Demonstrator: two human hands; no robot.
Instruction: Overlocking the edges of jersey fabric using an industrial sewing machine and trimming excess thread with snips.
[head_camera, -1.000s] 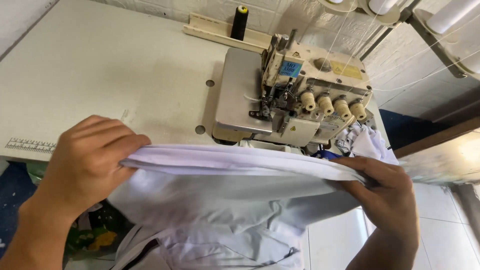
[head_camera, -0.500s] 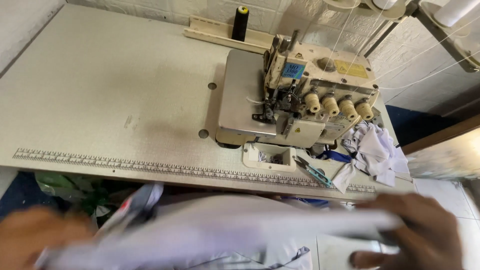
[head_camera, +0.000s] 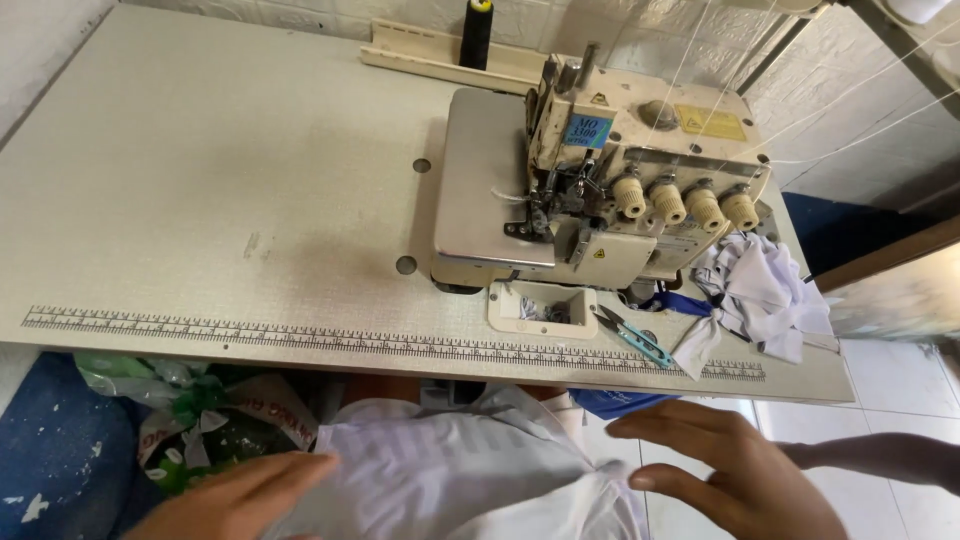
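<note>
Here: white striped fabric (head_camera: 455, 465) bunched on lap below table (head_camera: 200, 200) edge, in front of overlock machine (head_camera: 600, 190). Left hand (head_camera: 235, 500) flat, fingers extended, resting on cloth, no grip. Right hand (head_camera: 735, 475) spread open at cloth's right side, touching or hovering, cannot tell. Cloth looks light, soft, floppy, wrinkle-prone; best pinched at edges or corners. Snips (head_camera: 632, 335) lie near scraps (head_camera: 760, 290).

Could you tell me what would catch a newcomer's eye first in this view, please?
The cream overlock sewing machine stands out, at the far right of the pale table, with its row of round knobs. Below the table's near edge, the left hand and right hand rest, fingers spread, on white striped fabric. A heap of white cloth scraps and blue-handled snips lie right of the machine.
</note>
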